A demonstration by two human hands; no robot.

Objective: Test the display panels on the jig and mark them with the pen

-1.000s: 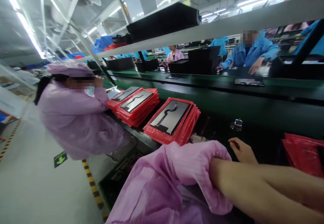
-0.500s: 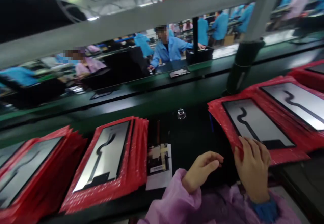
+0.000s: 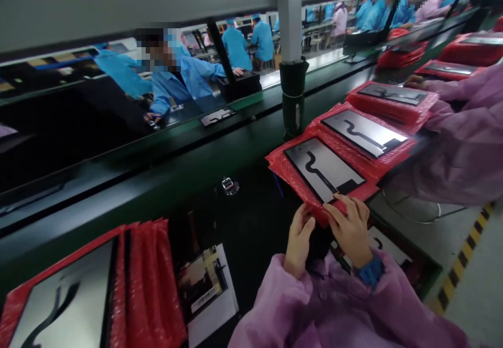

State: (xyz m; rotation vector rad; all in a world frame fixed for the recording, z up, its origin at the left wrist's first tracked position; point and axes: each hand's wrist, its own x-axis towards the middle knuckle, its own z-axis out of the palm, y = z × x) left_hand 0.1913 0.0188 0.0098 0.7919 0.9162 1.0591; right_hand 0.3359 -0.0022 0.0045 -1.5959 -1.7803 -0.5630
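A flat panel (image 3: pixel 328 162) with a silver face and a black curved strip lies on a stack of red bubble wrap bags (image 3: pixel 283 159), right of centre. My right hand (image 3: pixel 349 227) is at the panel's near edge, its fingertips closed at the end of the strip. Beside it my left hand (image 3: pixel 299 238) has its fingers bent at the near corner of the red bags; what lies between them, if anything, is hidden.
Another panel stack (image 3: pixel 363 130) lies behind. At lower left stands a red bag pile (image 3: pixel 149 285) with a panel; beside it are papers (image 3: pixel 214 295). A small metal piece (image 3: pixel 230 185) sits mid-bench. A co-worker's pink sleeve (image 3: pixel 463 143) is at right.
The view has swung to the right. My left hand has come over to the red bags beside my right hand, and my right hand's fingers now reach the panel's near edge.
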